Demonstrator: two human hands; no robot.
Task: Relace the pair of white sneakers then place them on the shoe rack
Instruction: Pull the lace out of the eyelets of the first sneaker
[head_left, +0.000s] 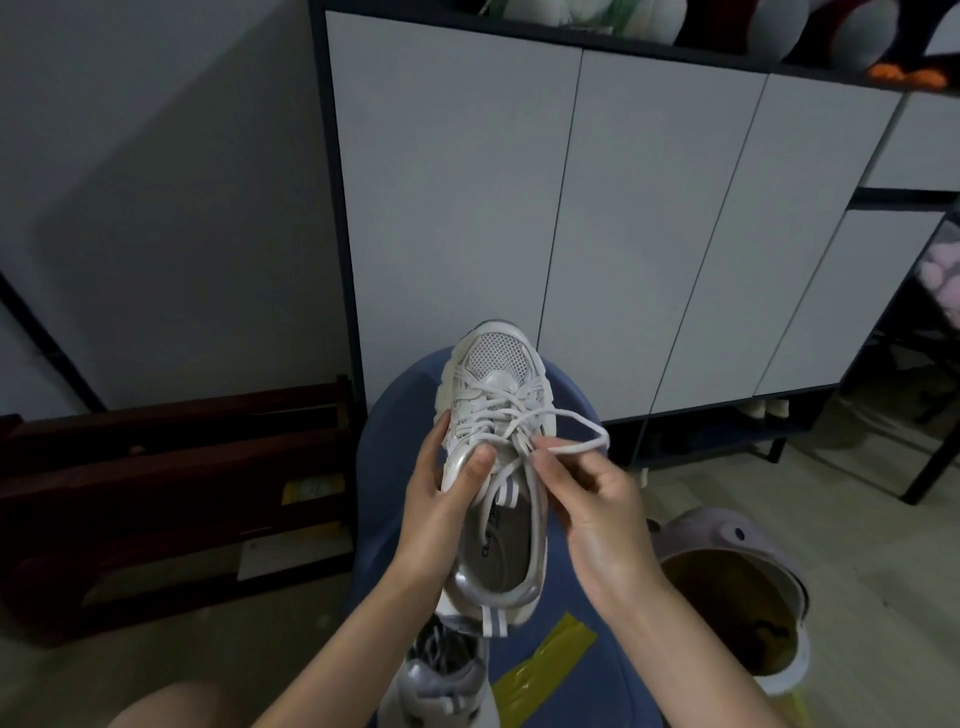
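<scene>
Sneaker (493, 415): white, mesh toe pointing 12 o'clock, centre frame over blue cushion (571, 597).
Left hand (441, 499): grips glossy collar, thumb on top.
Right hand (587, 504): pinches flat woven lace (582, 431), looped toward 2 o'clock.
Second sneaker (447, 680): at 6 o'clock, below.

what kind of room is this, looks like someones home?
Probably a home entryway or storage corner: a tall cabinet with flat white doors, soft toys on its upper shelf, shoes tucked underneath it, and a white sneaker being laced.
</scene>
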